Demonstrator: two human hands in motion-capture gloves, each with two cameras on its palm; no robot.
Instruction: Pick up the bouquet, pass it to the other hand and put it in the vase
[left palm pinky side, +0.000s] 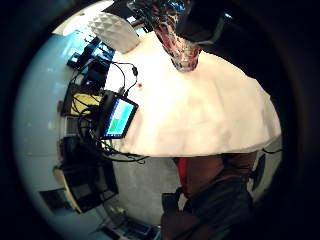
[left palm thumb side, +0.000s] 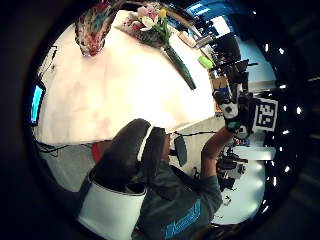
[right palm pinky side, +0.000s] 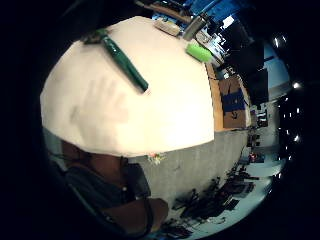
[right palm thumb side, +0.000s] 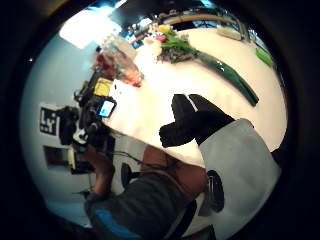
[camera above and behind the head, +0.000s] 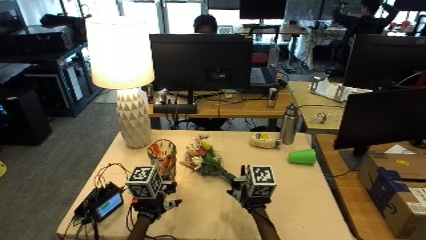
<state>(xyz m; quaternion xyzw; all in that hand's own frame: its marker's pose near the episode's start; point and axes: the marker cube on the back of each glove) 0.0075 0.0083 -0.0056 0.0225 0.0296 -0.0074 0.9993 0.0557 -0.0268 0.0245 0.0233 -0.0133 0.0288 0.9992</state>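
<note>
The bouquet (camera above and behind the head: 208, 163) is seen lying on the counter (camera above and behind the head: 299, 200), blooms toward the vase (camera above and behind the head: 162, 156) and its green-wrapped stem pointing toward the right hand (camera above and behind the head: 247, 196). The vase, clear glass with red and orange markings, stands upright just left of the flowers, near the white lamp (camera above and behind the head: 130, 75). Both hands are raised above the near part of the counter and hold nothing. The left hand (camera above and behind the head: 152, 205) is seen with fingers spread; the right hand's fingers look relaxed and extended, near the stem end without touching it. A small device with a lit screen (camera above and behind the head: 106, 204) lies at the counter's left edge, and a green cup (camera above and behind the head: 301, 156) lies on its side at the right.
</note>
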